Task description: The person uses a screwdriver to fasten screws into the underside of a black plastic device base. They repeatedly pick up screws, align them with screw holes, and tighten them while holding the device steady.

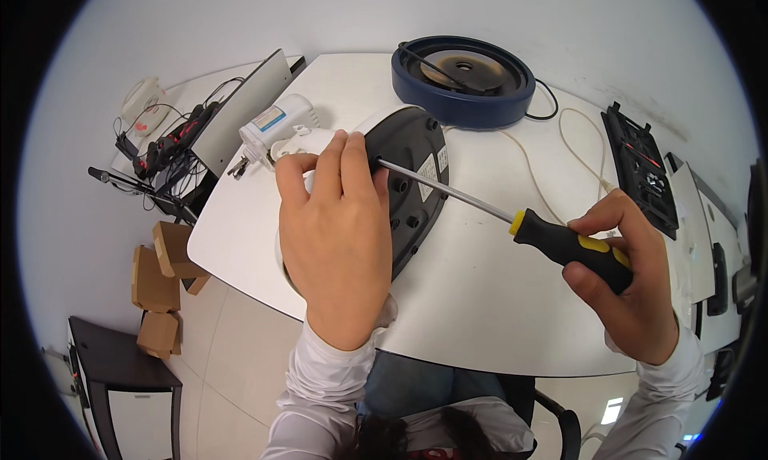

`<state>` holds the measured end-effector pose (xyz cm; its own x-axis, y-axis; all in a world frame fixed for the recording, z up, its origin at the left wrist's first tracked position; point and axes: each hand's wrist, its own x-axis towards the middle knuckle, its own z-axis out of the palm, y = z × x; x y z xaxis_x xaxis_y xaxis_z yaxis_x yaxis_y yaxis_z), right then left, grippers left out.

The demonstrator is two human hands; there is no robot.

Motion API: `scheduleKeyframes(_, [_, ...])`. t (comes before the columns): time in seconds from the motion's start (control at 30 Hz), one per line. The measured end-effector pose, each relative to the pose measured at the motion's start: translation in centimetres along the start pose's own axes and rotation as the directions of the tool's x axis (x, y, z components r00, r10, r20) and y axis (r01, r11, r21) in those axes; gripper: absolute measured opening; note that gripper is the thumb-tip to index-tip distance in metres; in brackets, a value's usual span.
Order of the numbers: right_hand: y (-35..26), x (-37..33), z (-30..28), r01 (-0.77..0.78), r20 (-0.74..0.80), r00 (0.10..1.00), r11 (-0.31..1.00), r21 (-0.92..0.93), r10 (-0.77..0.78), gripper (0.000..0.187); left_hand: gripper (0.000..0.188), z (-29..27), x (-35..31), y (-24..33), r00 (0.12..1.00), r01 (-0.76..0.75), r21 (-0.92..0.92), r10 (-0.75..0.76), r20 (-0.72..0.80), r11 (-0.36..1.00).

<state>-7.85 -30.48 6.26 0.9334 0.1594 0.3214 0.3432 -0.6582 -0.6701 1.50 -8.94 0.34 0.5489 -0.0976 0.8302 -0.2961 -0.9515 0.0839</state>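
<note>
A white appliance with a dark grey underside (418, 190) is tipped on its side on the white table, its underside facing right. Screw holes, round feet and pale labels show on that underside. My left hand (336, 212) lies over the white body, fingers closed around its upper edge, steadying it. In my right hand (628, 280) is a screwdriver (572, 248) with a black and yellow handle, gripped between thumb and fingers. Its long metal shaft points left, and the tip meets a hole near my left fingertips. Whether a screw sits in that hole is hidden.
Behind stands a round dark blue appliance base (464, 84) with a black cord. A white motor-like unit (280, 124) lies at the left. An open black tool case (640, 168) rests at the right, beside a thin pale cable (560, 120). Cardboard boxes (156, 280) stand on the floor.
</note>
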Motion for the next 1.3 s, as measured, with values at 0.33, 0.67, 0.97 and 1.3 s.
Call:
scheduleKeyframes(0.33, [1.2,-0.4,1.3,-0.030,0.216,0.976,0.999,0.019,0.025,0.039,0.037,0.0,-0.2,-0.7,1.000,-0.028,0.019,0.028,-0.003,0.999])
scheduleKeyframes(0.67, [-0.4,-0.3,0.5,-0.083,0.270,0.960,0.997,-0.005,0.082,0.037,0.035,-0.3,-0.4,-1.1,1.000,-0.028,0.023,0.028,0.003,0.999])
scheduleKeyframes(0.97, [1.4,-3.9,-0.4,-0.166,0.127,0.979,0.986,0.035,0.160,0.036,0.035,-0.3,-0.4,-1.4,1.000,-0.002,0.004,0.002,0.005,1.000])
scheduleKeyframes(1.3, [10.5,-14.9,5.7,-0.371,-0.275,0.899,0.926,-0.067,0.341,0.035,0.031,-0.4,-1.4,-1.0,1.000,-0.021,0.192,0.023,-0.007,0.981])
